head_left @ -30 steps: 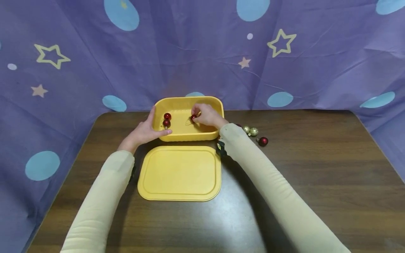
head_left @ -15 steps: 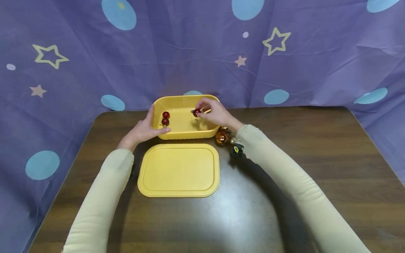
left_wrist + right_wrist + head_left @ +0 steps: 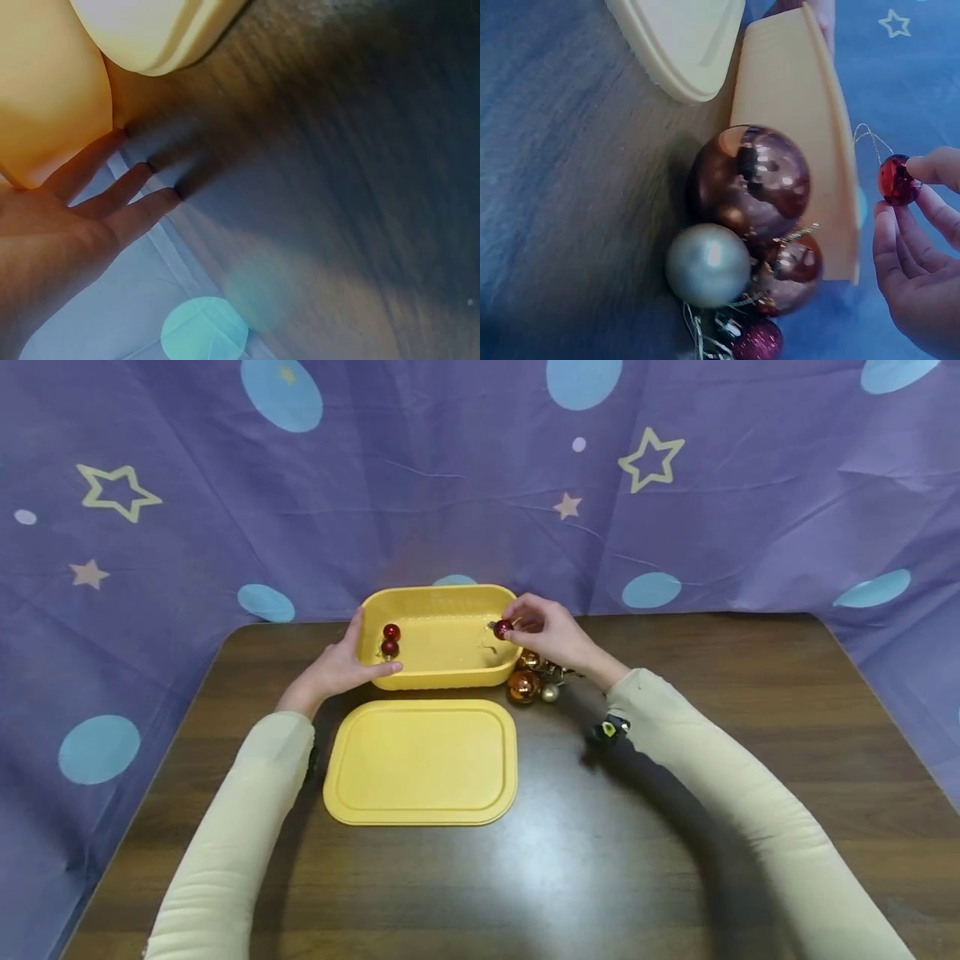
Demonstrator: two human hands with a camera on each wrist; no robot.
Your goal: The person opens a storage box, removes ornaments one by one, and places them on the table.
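Observation:
My right hand (image 3: 553, 631) pinches a small red Christmas ball (image 3: 503, 629) between thumb and fingertips, above the right end of a yellow plastic box (image 3: 442, 679). In the right wrist view, a gold hanging thread (image 3: 866, 131) loops from the ball (image 3: 897, 180). My left hand (image 3: 341, 667) rests against the box's left end, its thumb by the front rim. In the left wrist view its other fingers (image 3: 112, 196) lie straight and spread along the outer wall. Two more red balls (image 3: 390, 648) lie inside the box at the left.
A yellow lid (image 3: 422, 762) lies flat in front of the box. Copper balls (image 3: 524, 686), a pale gold ball (image 3: 550, 693) and a glittery dark red ball (image 3: 757, 341) cluster beside the box's right end. A purple patterned cloth (image 3: 450, 485) hangs behind the table.
My right hand has raised the red ball from inside the box and moved it right, to the right rim. The forearm has swung right, uncovering the copper balls. My left hand stays put.

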